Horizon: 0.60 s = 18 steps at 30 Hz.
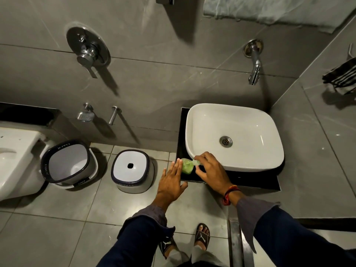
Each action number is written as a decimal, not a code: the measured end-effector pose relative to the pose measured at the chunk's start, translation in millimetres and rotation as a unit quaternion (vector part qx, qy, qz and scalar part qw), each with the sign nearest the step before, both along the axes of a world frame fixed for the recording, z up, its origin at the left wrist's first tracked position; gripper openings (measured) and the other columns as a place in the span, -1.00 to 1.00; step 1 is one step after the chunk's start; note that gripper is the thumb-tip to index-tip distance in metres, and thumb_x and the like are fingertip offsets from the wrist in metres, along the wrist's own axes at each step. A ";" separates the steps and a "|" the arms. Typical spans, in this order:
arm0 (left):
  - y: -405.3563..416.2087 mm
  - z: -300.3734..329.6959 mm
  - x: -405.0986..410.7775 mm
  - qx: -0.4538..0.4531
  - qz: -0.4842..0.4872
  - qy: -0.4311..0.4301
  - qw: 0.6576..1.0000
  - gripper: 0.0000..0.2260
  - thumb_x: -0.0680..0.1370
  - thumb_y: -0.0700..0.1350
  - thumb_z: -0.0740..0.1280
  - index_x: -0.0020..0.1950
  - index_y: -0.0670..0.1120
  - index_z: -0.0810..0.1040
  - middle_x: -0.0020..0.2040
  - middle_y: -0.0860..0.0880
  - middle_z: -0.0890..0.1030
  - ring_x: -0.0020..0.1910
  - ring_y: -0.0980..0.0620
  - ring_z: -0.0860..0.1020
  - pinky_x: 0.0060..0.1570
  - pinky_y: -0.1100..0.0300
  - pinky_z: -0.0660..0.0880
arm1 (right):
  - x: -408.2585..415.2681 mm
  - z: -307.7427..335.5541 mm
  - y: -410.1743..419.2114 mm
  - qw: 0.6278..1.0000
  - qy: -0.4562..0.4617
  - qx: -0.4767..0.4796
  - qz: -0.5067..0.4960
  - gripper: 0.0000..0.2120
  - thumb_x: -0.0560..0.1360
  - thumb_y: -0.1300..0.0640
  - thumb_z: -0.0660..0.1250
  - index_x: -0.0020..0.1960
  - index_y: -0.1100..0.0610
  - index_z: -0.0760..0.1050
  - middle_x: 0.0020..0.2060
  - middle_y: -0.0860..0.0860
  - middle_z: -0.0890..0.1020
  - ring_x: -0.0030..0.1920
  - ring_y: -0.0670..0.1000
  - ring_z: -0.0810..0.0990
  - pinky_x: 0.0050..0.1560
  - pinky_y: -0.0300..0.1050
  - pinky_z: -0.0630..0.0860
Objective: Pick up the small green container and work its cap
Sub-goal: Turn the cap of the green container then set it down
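The small green container (187, 167) stands on the front left corner of the black counter (250, 182), just beside the white basin (234, 135). Its pale green flip cap (196, 162) is tilted open to the right. My right hand (211, 171) pinches that cap with fingertips and thumb. My left hand (172, 181) is stretched flat with its fingers apart, its fingertips touching the container's left side without closing around it.
A wall spout (255, 63) juts out over the basin. On the floor to the left stand a white stool (133, 170), a bucket (69, 164) and a toilet (15, 158). A mixer handle (87, 51) is on the wall. A striped cloth (342, 78) hangs at right.
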<state>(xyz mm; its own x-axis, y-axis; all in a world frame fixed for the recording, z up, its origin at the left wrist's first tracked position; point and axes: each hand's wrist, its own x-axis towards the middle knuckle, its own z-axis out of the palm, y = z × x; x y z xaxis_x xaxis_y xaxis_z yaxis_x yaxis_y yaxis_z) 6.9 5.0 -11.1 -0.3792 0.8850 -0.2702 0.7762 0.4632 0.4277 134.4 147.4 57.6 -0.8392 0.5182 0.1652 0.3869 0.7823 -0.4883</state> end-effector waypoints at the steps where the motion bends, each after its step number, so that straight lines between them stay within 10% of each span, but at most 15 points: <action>1: 0.3 -0.2 0.6 0.000 0.000 -0.002 1.000 -0.22 0.64 0.14 0.22 0.65 -0.04 -0.22 0.68 -0.01 -0.16 0.66 -0.03 -0.12 0.61 -0.11 -0.08 | -5.5 -0.4 0.5 1.000 -0.009 -0.006 0.006 -0.73 0.51 0.18 0.38 0.20 0.11 0.50 0.03 0.04 0.56 0.05 0.02 0.54 -0.01 -0.06 0.61; 18: -6.7 -8.8 7.5 0.008 0.014 0.004 1.000 -0.24 0.64 0.14 0.18 0.65 -0.07 -0.20 0.68 -0.05 -0.15 0.66 -0.02 -0.14 0.63 -0.10 -0.13 | -49.7 -27.9 -14.8 0.989 -0.086 -0.071 -0.097 -0.69 0.54 -0.01 0.40 0.16 0.17 0.53 0.07 0.11 0.62 0.03 0.09 0.62 0.01 -0.02 0.63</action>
<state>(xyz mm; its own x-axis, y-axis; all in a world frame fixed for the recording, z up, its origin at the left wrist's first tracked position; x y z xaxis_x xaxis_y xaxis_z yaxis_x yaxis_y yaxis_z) 14.5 -1.7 -19.9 -0.4051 0.8783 -0.2538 0.7665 0.4776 0.4294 84.7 132.5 29.7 -0.7307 0.6803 -0.0572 0.6100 0.6130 -0.5021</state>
